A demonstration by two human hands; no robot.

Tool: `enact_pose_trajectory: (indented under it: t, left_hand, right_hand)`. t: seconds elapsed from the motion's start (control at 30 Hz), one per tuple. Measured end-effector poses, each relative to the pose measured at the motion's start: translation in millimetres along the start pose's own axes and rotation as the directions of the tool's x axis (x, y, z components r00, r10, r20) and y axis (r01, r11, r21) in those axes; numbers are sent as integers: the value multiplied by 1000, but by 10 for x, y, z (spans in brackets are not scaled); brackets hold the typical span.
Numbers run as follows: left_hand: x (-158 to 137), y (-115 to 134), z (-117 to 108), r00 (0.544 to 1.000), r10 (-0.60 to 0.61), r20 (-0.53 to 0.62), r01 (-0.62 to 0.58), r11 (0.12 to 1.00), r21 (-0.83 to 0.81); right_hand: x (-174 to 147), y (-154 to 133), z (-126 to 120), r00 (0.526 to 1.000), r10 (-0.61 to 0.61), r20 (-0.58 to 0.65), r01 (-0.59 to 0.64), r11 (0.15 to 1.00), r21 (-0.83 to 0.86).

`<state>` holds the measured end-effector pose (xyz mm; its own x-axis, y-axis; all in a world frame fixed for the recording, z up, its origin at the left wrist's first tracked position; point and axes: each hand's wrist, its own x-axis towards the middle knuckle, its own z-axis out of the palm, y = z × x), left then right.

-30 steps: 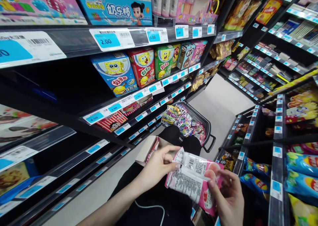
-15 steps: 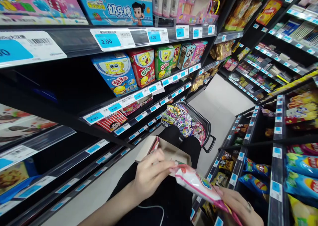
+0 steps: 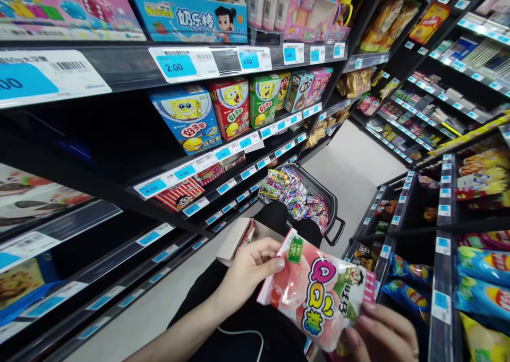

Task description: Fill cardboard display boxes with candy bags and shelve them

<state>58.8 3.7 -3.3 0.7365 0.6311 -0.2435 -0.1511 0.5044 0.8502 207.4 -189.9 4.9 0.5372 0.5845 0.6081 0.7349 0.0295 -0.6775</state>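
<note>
A pink and white bag of gummy candy [image 3: 314, 293] is stretched between my two hands, its printed front facing up toward me. My left hand [image 3: 255, 269] pinches the bag's left edge between thumb and fingers. At the opposite end, my right hand [image 3: 382, 333] grips the bag's lower right corner. Beneath and behind my left hand, an open cardboard box [image 3: 233, 240] rests on my lap, partly covered by the hand and the bag. A reddish packet [image 3: 250, 229] shows inside that box.
A black shopping basket [image 3: 332, 205] with several candy bags stands on the floor past my knees. Shelves of boxed snacks [image 3: 187, 118] line the left side. Chip bags [image 3: 484, 266] fill shelves on the right. A white cable [image 3: 247, 331] lies across my lap.
The candy bag has turned from nearly edge-on to showing its full front. My left hand has shifted slightly and both hands still hold the bag.
</note>
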Motion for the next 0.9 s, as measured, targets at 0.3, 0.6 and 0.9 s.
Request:
enact_pose_trajectory:
  t: [0.3,0.6,0.9]
  left_hand:
    - [-32,-103,-16,954,287,-89,-194,816,544]
    - [17,-99,-52,846,523,109,-374,435,819]
    - [176,-221,-169,965,46,260,-257,-68,964]
  right_hand:
    - [-365,25,360,731,681,-38,-676,731,91]
    - [-276,-95,508,829,560,19,-555,826,-100]
    - [65,719,36,848,521,99,-390,738,-551]
